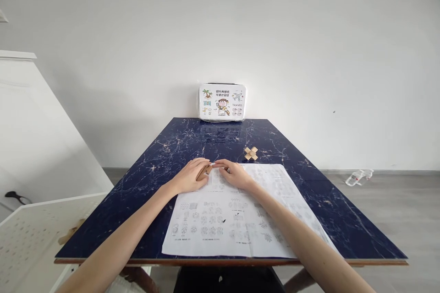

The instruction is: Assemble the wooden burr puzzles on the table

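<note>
Both my hands rest at the far edge of a white instruction sheet point(233, 219) printed with puzzle diagrams. My left hand point(190, 176) is curled over a small wooden stick-shaped piece point(203, 171), fingers closed on it. Fingertip to fingertip with it, my right hand point(235, 174) has its fingers bent down, and I cannot make out whether it holds anything. An assembled wooden cross-shaped puzzle point(250, 153) sits on the table just beyond my right hand.
The dark blue marbled table point(165, 155) stands against a white wall. A white illustrated box point(222, 102) stands at its far edge. A white perforated board point(30, 233) lies to the left, and a plastic bottle point(359, 176) lies on the floor to the right.
</note>
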The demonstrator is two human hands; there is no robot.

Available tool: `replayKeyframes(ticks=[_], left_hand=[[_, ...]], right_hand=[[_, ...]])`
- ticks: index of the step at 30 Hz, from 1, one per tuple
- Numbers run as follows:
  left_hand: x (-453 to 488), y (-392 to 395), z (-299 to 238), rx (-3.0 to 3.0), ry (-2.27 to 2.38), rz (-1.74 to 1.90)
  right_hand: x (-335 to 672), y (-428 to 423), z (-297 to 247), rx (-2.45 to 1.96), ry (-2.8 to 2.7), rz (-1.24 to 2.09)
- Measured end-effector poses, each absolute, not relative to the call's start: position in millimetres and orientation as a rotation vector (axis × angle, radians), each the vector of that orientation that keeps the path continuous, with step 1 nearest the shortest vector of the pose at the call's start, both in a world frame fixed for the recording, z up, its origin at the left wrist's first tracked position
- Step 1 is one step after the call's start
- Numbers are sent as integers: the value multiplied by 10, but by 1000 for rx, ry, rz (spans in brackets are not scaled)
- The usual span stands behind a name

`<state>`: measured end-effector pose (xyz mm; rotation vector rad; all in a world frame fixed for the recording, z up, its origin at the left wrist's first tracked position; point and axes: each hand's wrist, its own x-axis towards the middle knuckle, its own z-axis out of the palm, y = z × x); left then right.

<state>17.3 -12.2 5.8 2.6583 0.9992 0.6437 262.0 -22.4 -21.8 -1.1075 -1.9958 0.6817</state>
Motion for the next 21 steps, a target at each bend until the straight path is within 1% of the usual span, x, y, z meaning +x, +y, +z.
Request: replayKeyframes(ticks=[12, 21], left_hand=[[123, -182, 119, 2624, 1067, 635], [194, -299, 241, 2698, 1025, 658]], right_hand=[[2619, -214, -234, -1073, -1844, 758], [2716, -167, -231, -1035, -1311, 915]])
